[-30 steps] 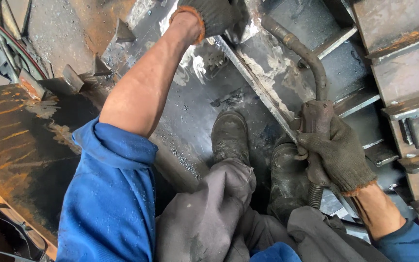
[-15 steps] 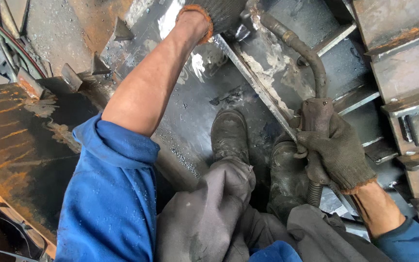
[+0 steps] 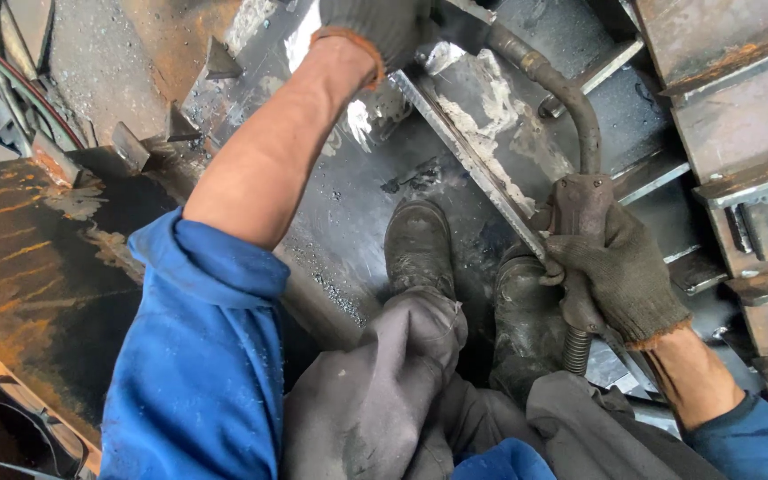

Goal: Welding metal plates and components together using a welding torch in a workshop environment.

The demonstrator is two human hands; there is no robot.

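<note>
My right hand (image 3: 620, 280), in a dark knit glove, is closed around the handle of a welding torch (image 3: 577, 206). The torch's curved neck (image 3: 571, 98) runs up toward the top of the view. My left hand (image 3: 375, 25), also gloved, reaches far up and rests on the metal near the torch's tip; the frame edge cuts off most of it. A long flat steel strip (image 3: 473, 160) lies slanted between both hands on a shiny steel plate (image 3: 357, 187). My two dark boots (image 3: 418, 244) stand on the plate below.
A rusty steel slab (image 3: 37, 258) lies at the left. Stacked rusty steel sections (image 3: 740, 107) fill the right side. Small triangular steel stiffeners (image 3: 220, 60) stand at upper left. Cables (image 3: 6, 98) run along the left edge.
The view has drifted slightly: my left hand now sits a little higher, more cut off by the top edge. My right hand keeps its grip on the torch handle.
</note>
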